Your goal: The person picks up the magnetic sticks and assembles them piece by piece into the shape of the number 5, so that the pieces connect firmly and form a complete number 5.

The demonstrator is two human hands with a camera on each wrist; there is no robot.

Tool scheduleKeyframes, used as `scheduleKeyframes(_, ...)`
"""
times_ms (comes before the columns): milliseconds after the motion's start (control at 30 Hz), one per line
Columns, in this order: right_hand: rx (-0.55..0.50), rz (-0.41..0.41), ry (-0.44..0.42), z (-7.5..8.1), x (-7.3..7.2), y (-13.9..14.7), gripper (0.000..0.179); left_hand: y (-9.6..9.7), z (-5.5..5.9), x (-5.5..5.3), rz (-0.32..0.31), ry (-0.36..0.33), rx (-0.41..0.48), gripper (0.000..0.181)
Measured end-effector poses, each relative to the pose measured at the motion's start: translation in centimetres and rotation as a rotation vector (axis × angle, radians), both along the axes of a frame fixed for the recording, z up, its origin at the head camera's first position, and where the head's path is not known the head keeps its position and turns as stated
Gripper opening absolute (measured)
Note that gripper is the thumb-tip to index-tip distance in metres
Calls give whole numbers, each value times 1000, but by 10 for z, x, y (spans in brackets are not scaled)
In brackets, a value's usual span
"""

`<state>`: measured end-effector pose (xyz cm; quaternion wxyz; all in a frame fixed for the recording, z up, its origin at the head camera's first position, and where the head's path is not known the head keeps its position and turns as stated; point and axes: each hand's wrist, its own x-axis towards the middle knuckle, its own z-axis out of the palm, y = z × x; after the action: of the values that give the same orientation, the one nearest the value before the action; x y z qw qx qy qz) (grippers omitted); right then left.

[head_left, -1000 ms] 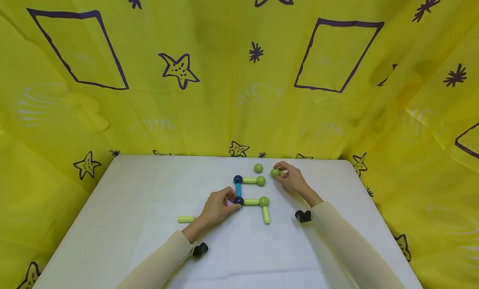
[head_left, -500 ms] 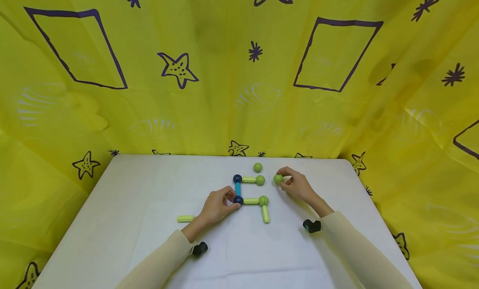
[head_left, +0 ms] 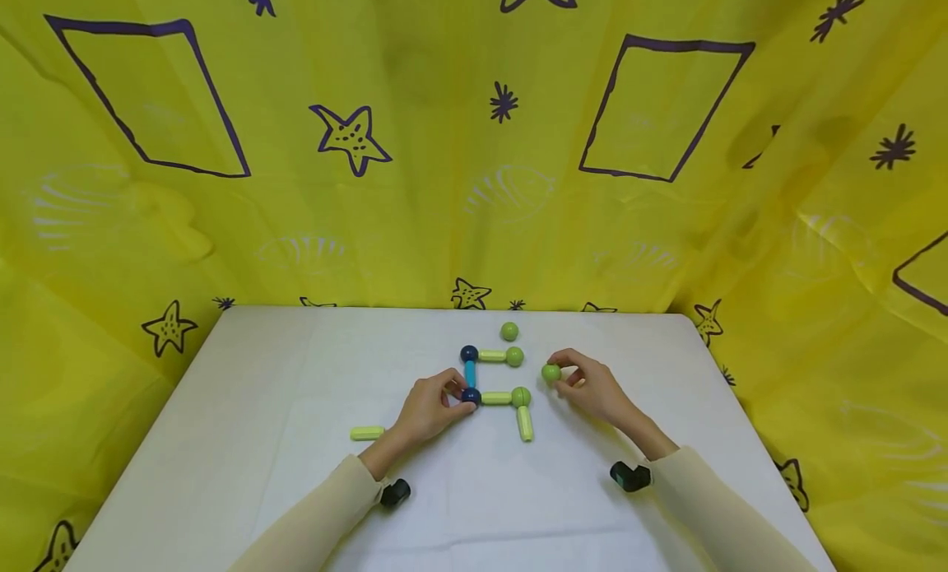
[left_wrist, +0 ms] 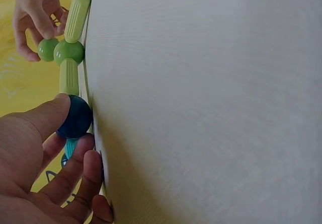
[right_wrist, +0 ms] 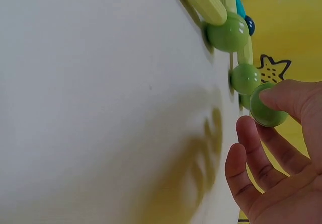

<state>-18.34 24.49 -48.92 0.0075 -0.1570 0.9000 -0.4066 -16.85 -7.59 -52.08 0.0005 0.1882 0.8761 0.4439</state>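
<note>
My left hand (head_left: 428, 407) pinches the near dark blue ball (left_wrist: 77, 117) of a rod-and-ball shape on the table. From that ball a light blue rod (head_left: 470, 374) runs back to a second dark blue ball (head_left: 469, 354). Two pale green rods (head_left: 496, 398) lead right from the blue balls, each ending at a green ball (head_left: 522, 397). Another pale green rod (head_left: 525, 424) points toward the front from the near green ball. Between thumb and fingers, my right hand (head_left: 592, 387) holds a loose green ball (right_wrist: 266, 105), just right of the shape and apart from it.
One spare green ball (head_left: 509, 332) lies behind the shape. A loose pale green rod (head_left: 366, 433) rests left of my left forearm. The white table (head_left: 296, 374) is enclosed by yellow patterned cloth (head_left: 429, 226) at the back and sides.
My right hand has brought its green ball toward the front of the table, beside the shape's right side. The left hand stays on the near blue ball.
</note>
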Motion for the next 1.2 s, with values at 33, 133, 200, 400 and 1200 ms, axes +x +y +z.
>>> scheduleKeyframes(33, 0, 6, -4, 0, 3, 0, 34, 0, 0, 0, 2, 0, 2, 23)
scheduleKeyframes(133, -7, 19, -14, -2, 11, -1, 34, 0, 0, 0, 4, 1, 1, 23)
scheduleKeyframes(200, -11, 26, -14, -3, 18, -1, 34, 0, 0, 0, 1, 0, 5, 23)
scheduleKeyframes(400, -32, 48, 11, -10, 36, -3, 36, 0, -2, -1, -8, -6, 5, 24)
scheduleKeyframes(1200, -145, 104, 25, -23, 96, -23, 38, 0, -2, 0, 3, -3, 7, 23)
